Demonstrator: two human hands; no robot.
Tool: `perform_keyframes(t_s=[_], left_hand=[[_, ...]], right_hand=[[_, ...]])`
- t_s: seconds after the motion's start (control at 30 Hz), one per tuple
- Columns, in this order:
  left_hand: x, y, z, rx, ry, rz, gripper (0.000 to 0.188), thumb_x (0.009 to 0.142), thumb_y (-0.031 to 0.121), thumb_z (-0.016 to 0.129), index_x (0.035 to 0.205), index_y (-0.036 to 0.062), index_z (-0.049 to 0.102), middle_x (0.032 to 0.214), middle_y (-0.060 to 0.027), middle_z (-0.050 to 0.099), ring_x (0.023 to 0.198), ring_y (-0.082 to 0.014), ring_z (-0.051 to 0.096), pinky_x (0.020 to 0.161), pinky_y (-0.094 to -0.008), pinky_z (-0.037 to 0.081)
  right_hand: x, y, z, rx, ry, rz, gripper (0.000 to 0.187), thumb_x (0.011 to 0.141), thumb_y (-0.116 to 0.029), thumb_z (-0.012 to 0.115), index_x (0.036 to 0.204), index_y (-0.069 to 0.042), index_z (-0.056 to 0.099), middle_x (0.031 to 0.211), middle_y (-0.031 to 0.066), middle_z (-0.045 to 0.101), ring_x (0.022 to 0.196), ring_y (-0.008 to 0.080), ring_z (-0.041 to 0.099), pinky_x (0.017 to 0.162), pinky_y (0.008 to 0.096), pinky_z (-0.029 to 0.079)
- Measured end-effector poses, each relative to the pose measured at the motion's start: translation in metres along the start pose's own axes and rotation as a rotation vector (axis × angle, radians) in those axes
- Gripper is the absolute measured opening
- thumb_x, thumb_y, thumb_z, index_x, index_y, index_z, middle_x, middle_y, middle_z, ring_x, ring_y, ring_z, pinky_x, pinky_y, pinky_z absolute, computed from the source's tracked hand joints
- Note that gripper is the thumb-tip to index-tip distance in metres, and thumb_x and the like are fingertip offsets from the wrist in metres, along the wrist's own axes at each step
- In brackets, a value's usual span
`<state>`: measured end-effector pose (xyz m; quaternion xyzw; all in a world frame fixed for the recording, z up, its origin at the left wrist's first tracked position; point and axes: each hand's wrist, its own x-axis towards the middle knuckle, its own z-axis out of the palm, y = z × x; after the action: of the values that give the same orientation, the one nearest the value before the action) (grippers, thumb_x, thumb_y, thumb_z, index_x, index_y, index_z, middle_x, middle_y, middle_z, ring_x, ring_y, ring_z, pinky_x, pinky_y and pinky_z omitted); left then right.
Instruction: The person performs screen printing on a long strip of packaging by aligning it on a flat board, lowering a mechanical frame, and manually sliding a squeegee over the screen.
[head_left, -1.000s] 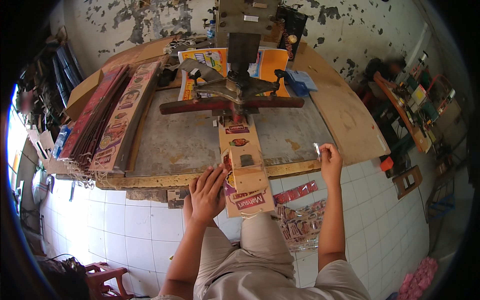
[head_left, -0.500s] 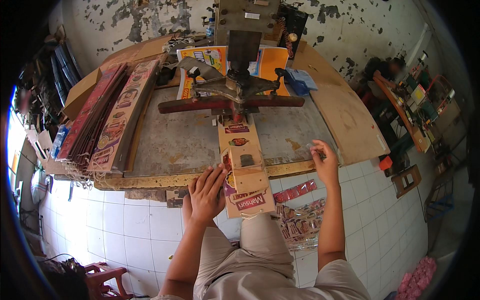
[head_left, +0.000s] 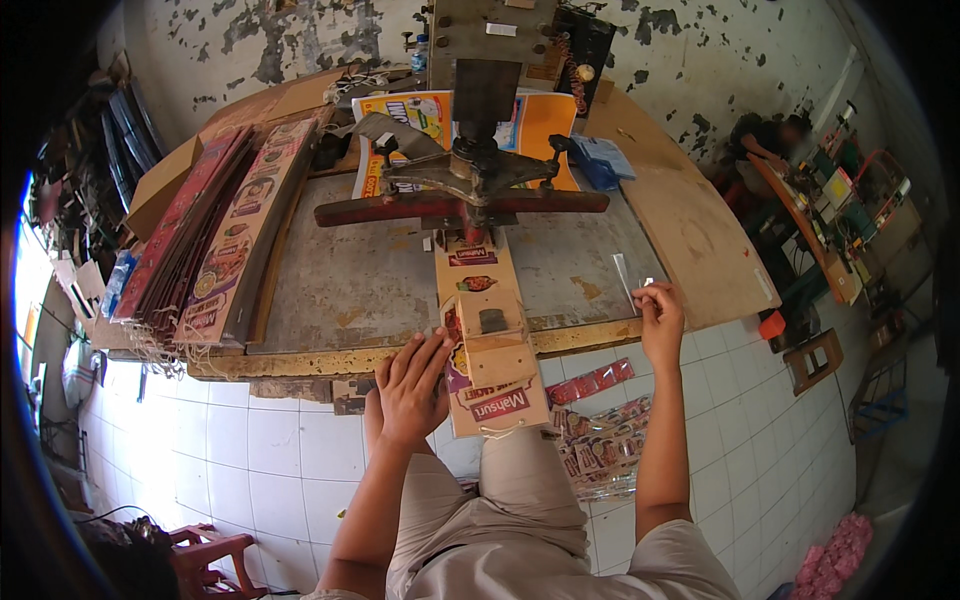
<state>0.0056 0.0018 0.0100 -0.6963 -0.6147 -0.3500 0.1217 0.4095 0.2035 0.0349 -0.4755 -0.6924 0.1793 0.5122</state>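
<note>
A long printed cardboard strip (head_left: 508, 420), tan with purple and red print and a string loop at its near end, runs under the press and overhangs the table's front edge. On it lies a small wooden block (head_left: 500, 358) with a dark patch. My left hand (head_left: 412, 385) rests with fingers stretched out along the strip's left edge, beside the block. Over the table's front edge to the right, my right hand (head_left: 660, 315) pinches a thin transparent plastic strip (head_left: 623, 280), apart from the cardboard. The red crossbar of the press (head_left: 400, 211) stands over the cardboard's far part.
Stacked printed cardboard strips (head_left: 245, 230) lie on the table's left. A blue plastic packet (head_left: 600, 162) sits at the back right, near a bare board (head_left: 700, 240). Printed sheets (head_left: 605, 450) lie on the floor below. Another person (head_left: 765, 140) sits at a bench far right.
My right hand has shifted a little to the right, and the transparent strip in its fingers now shows at greater length. My left hand, the cardboard and the block stay in place.
</note>
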Motion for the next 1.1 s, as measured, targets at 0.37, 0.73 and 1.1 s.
perform_keyframes(t_s=[0.37,0.73,1.1], left_hand=[[0.0,0.001,-0.002,-0.029,0.001,-0.012,0.064,0.092,0.014,0.068,0.156,0.0133,0.065,0.162,-0.0042,0.064,0.151,-0.0281,0.055,0.125,-0.0475,0.033],[0.001,0.001,0.0,-0.023,0.003,-0.007,0.064,0.091,0.014,0.07,0.155,0.0134,0.066,0.163,-0.0033,0.063,0.151,-0.0273,0.055,0.124,-0.0467,0.034],[0.002,0.001,-0.024,-0.384,0.169,-0.133,0.059,0.093,0.005,0.063,0.152,0.0044,0.064,0.156,-0.011,0.068,0.143,-0.0329,0.062,0.114,-0.0473,0.046]], right_hand=[[0.011,-0.054,0.001,-0.104,0.103,-0.124,0.044,0.091,0.014,0.077,0.132,-0.005,0.076,0.14,0.0093,0.064,0.125,0.0225,0.073,0.093,0.0327,0.063],[0.03,0.01,-0.006,-0.016,-0.066,-0.033,0.04,0.095,0.013,0.074,0.132,-0.003,0.075,0.134,0.0108,0.064,0.117,0.0232,0.076,0.097,0.034,0.064],[-0.014,-0.116,0.02,0.126,0.049,-0.193,0.058,0.094,0.009,0.082,0.148,-0.002,0.066,0.144,0.0128,0.056,0.123,0.0275,0.075,0.098,0.0376,0.066]])
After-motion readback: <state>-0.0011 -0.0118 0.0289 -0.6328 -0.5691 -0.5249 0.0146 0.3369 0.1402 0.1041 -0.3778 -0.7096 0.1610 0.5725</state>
